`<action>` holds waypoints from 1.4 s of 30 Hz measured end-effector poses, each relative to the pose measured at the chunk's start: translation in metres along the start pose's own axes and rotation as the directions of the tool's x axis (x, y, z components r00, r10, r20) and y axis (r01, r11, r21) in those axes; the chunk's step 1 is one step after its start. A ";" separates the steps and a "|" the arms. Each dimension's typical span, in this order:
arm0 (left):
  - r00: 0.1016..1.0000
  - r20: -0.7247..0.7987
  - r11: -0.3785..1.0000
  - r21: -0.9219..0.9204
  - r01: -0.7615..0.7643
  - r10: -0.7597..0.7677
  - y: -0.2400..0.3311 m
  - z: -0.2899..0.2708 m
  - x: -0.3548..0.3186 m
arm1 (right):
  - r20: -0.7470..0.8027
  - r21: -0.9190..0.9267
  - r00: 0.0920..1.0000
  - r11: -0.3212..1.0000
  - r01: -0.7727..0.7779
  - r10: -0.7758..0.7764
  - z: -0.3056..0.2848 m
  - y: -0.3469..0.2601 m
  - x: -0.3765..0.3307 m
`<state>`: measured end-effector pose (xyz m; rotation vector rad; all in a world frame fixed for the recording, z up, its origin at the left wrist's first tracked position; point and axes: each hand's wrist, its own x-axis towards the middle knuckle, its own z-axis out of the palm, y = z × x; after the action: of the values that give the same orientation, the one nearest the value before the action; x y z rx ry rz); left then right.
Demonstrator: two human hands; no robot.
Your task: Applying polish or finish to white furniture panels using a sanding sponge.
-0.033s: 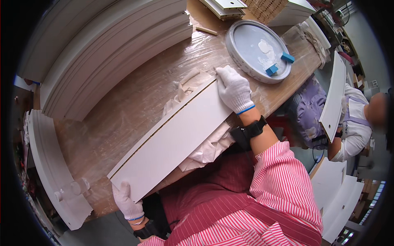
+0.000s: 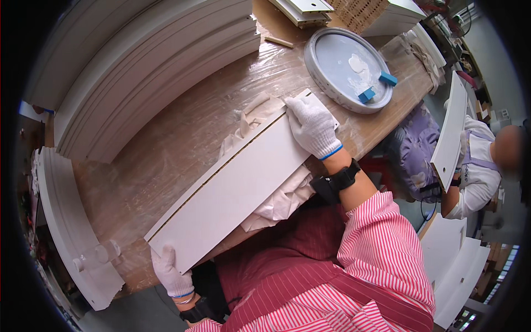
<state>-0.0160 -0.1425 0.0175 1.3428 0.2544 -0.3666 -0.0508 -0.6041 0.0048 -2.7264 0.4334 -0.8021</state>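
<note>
On the workbench [image 2: 166, 149], gloved hands (left [image 2: 172, 272], right [image 2: 312, 126]) grip a white panel [image 2: 238, 182].

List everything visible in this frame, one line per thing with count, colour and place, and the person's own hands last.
white panel: one, white, held edge-up across the table
cloth: one, off-white, crumpled under the panel
table: one, brown wood under clear plastic film
stacked boards: one pile, white, far left of the table
round lid: one, grey, far right of the table, smeared with white paste
blue blocks: two, blue, on the lid
co-worker: one, seated at right, holding a white board
left hand: white glove, gripping the panel's near end
right hand: white glove, pressing on the panel's far end
</note>
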 end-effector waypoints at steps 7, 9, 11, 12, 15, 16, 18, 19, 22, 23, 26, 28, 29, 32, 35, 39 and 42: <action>0.999 -0.007 0.999 -0.021 -0.049 0.049 0.003 0.008 -0.005 | -0.028 -0.185 0.927 0.909 -0.373 0.375 -0.003 -0.019 0.008; 0.998 -0.021 0.997 -0.046 -0.062 0.061 0.003 0.009 -0.005 | 0.032 -0.055 0.978 0.977 -0.206 0.208 0.007 -0.059 -0.002; 0.998 -0.001 0.997 -0.050 -0.057 0.057 0.003 0.009 -0.006 | 0.175 0.031 0.983 0.998 -0.057 0.050 0.017 -0.121 -0.025; 0.998 -0.008 0.997 -0.052 -0.055 0.054 0.002 0.008 -0.005 | 0.183 0.108 0.983 0.994 0.002 -0.022 0.026 -0.152 -0.037; 0.999 0.019 0.997 -0.060 -0.048 0.049 0.001 0.003 -0.005 | 0.256 0.291 0.899 0.915 0.279 -0.355 0.036 -0.210 -0.057; 0.999 0.016 0.997 -0.074 -0.038 0.040 0.000 0.001 -0.005 | 0.284 0.324 0.907 0.922 0.214 -0.310 0.034 -0.208 -0.057; 0.996 0.078 0.993 -0.116 -0.037 0.046 -0.001 -0.005 -0.002 | 0.038 0.373 0.999 0.928 -0.013 -0.001 0.028 -0.182 -0.047; 0.998 0.049 0.992 -0.119 -0.032 0.038 -0.001 -0.007 -0.001 | -0.062 0.299 0.990 0.949 -0.099 0.123 0.023 -0.158 -0.038; 0.993 0.117 0.868 -0.492 0.063 -0.006 -0.004 -0.012 0.004 | -0.117 0.020 0.963 0.970 -0.242 0.243 0.022 -0.116 -0.032; 0.993 0.121 0.859 -0.509 0.054 0.010 -0.004 -0.013 0.005 | -0.100 -0.017 0.977 0.981 -0.192 0.189 0.026 -0.120 -0.036; 0.983 0.180 0.825 -0.561 0.065 0.045 -0.007 -0.013 0.006 | 0.032 0.052 0.999 0.999 -0.004 0.003 0.048 -0.183 -0.051; 0.990 0.140 0.818 -0.571 0.074 0.008 -0.007 -0.014 0.006 | 0.165 0.138 0.976 0.983 0.118 -0.141 0.060 -0.251 -0.066; 0.981 0.191 0.793 -0.602 0.091 0.033 -0.007 -0.014 0.006 | 0.215 0.213 0.951 0.961 0.177 -0.223 0.064 -0.281 -0.074; 0.985 0.172 0.776 -0.619 0.120 -0.016 -0.006 -0.018 0.006 | 0.344 0.335 0.892 0.926 0.175 -0.293 0.065 -0.318 -0.084; 0.975 0.224 0.762 -0.632 0.139 0.007 -0.007 -0.022 0.008 | 0.007 0.340 0.996 0.937 0.082 -0.089 0.056 -0.264 -0.061; 0.960 0.281 0.707 -0.680 0.193 0.008 -0.012 -0.027 0.011 | -0.013 -0.120 0.955 0.947 -0.297 0.297 0.044 -0.202 -0.038; 0.935 0.353 0.638 -0.729 0.249 0.039 -0.014 -0.030 0.014 | 0.082 0.061 0.995 0.996 0.057 -0.062 0.055 -0.267 -0.055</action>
<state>-0.0075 -0.1175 -0.0068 0.3914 0.1661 -0.5101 -0.0085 -0.3293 0.0223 -2.7177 0.3071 -0.7012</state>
